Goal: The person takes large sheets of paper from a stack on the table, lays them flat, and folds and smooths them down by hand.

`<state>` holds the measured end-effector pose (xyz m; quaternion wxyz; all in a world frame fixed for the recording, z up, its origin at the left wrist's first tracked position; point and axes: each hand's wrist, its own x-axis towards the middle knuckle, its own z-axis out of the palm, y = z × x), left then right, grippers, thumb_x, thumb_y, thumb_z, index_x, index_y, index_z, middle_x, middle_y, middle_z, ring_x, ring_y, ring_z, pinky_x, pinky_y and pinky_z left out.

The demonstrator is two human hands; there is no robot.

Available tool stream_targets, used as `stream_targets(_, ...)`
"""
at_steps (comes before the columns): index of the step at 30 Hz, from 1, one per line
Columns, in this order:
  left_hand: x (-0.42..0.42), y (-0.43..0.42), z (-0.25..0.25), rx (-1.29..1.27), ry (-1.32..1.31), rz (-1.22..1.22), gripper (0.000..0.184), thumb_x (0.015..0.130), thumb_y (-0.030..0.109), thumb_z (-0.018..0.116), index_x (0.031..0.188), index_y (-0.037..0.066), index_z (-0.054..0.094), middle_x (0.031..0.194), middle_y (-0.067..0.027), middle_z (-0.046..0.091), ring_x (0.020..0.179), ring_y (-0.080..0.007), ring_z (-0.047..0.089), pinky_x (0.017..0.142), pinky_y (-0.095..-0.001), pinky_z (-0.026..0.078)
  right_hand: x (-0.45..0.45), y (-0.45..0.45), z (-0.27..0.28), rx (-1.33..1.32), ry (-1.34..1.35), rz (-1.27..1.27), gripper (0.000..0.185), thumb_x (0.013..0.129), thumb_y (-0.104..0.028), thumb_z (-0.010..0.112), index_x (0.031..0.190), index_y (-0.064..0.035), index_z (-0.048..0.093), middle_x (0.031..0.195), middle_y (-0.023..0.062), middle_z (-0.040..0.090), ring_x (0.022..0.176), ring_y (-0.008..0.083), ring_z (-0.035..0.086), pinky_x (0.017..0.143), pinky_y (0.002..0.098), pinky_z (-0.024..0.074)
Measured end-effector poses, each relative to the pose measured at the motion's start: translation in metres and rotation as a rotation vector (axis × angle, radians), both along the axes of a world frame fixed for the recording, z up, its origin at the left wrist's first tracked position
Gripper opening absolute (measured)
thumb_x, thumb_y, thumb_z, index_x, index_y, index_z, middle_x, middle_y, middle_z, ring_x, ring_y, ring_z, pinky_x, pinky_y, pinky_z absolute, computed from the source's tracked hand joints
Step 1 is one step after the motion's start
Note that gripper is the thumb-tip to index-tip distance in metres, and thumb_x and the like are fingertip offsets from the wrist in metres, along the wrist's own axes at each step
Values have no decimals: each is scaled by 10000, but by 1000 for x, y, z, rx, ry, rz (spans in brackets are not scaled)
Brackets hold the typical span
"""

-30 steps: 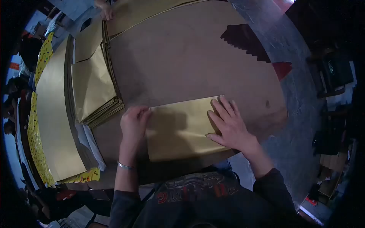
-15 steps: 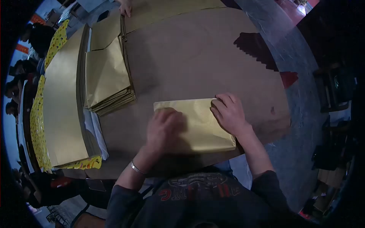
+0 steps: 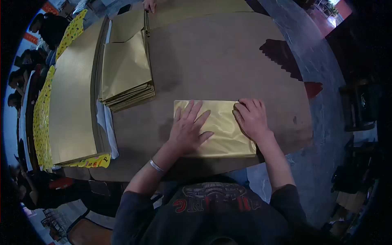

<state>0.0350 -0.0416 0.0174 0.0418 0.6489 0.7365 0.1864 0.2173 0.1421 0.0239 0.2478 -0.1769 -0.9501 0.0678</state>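
Observation:
A folded sheet of gold paper (image 3: pixel 220 141) lies on the brown table covering in front of me, its surface slightly wrinkled. Spread flat across its left part is my left hand (image 3: pixel 188 127), with fingers apart and pointing to the far edge. My right hand (image 3: pixel 252 118) is at the upper right edge of the paper. Its fingers are curled and closed on that edge, and the thumb side is over the gold face. The undersides of the right fingers are hidden.
Left of the paper stands a stack of folded gold paper (image 3: pixel 126 69). Beyond it is a pile of large flat gold sheets (image 3: pixel 73 106) over yellow printed wrapping (image 3: pixel 41 122). Another person's hand (image 3: pixel 150 5) rests at the far edge. The brown covering (image 3: pixel 212 61) has torn, jagged right edges.
My left hand, blurred and partly curled before, now lies flat with its fingers spread on the paper. My right hand keeps its place on the right edge. The whole view has shifted slightly.

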Motion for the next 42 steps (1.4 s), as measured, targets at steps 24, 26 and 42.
stream_targets(24, 106, 25, 7, -150, -13, 10, 719, 946, 472, 493, 1472, 14, 321, 1558, -179, 266, 1469, -333, 186, 1135, -606, 175, 28, -5, -7, -13, -513, -18, 544, 987, -339, 426, 1469, -91, 373, 1598, 102, 204, 1483, 326, 136, 1159, 607, 146)
stream_targets(26, 102, 22, 3, -171, -1, 3, 735, 943, 491, 493, 1477, 17, 319, 1558, -179, 265, 1471, -334, 182, 1140, -604, 166, 26, -9, 3, -41, -582, -50, 553, 992, -349, 413, 1480, -94, 359, 1598, 99, 204, 1484, 320, 135, 1174, 586, 125)
stream_targets(42, 30, -21, 19, -186, 231, 148, 642, 914, 454, 570, 1425, 83, 451, 1543, -207, 291, 1450, -386, 225, 1047, -734, 216, 26, -8, -2, -57, -566, -33, 571, 1006, -388, 373, 1497, -102, 320, 1603, 105, 190, 1490, 316, 107, 1173, 596, 114)
